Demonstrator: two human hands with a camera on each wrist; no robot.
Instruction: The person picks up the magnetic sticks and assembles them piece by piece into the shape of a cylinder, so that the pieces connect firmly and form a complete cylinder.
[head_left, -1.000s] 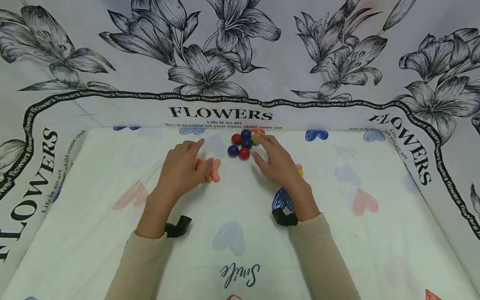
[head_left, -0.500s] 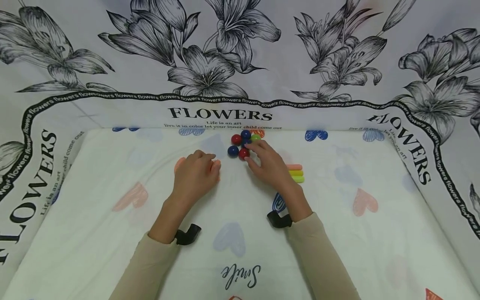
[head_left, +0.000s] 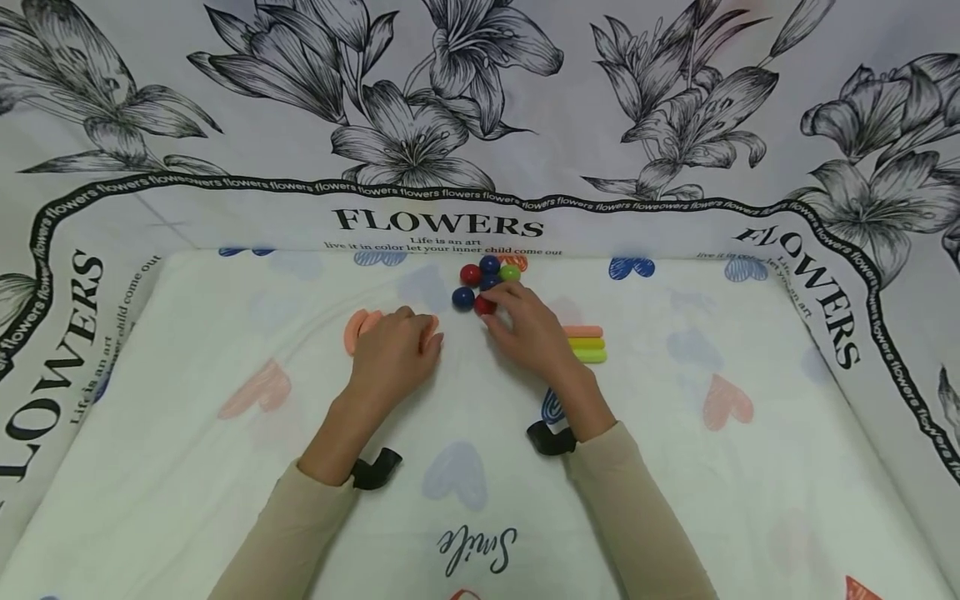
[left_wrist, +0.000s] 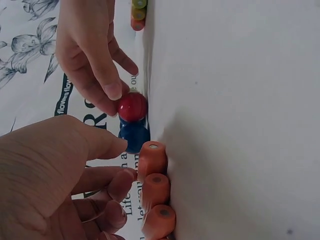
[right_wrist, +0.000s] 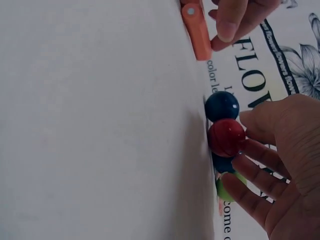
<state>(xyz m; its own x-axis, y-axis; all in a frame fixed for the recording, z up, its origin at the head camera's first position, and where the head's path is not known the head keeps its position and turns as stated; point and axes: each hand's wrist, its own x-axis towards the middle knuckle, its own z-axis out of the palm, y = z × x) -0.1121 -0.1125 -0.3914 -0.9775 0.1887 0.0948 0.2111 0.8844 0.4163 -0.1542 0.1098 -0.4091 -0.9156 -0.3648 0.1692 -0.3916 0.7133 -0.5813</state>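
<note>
Bent orange rods [left_wrist: 156,187] with small pale discs in their ends lie in a row on the cloth. Over them is my left hand [head_left: 393,354], its fingers loosely bent. In the left wrist view its index fingertip touches the nearest rod's side, while the thumb stands apart. My right hand [head_left: 531,327] has thumb and index finger at a glossy red ball [right_wrist: 227,137], which it appears to pinch. That ball sits against dark blue balls [right_wrist: 222,106]. A second red ball [head_left: 470,275] and a green ball [head_left: 510,272] belong to the same cluster.
Straight sticks in coral, yellow and lime [head_left: 587,343] lie side by side right of the right hand, partly covered by it. A white cloth [head_left: 675,500] with heart prints covers the table. Behind it hangs a flower-printed sheet [head_left: 540,158].
Since a second ago my left hand has moved right and lowered over the orange rods. My right hand has shifted from beside the green ball to the front red ball. The head view tilts slightly.
</note>
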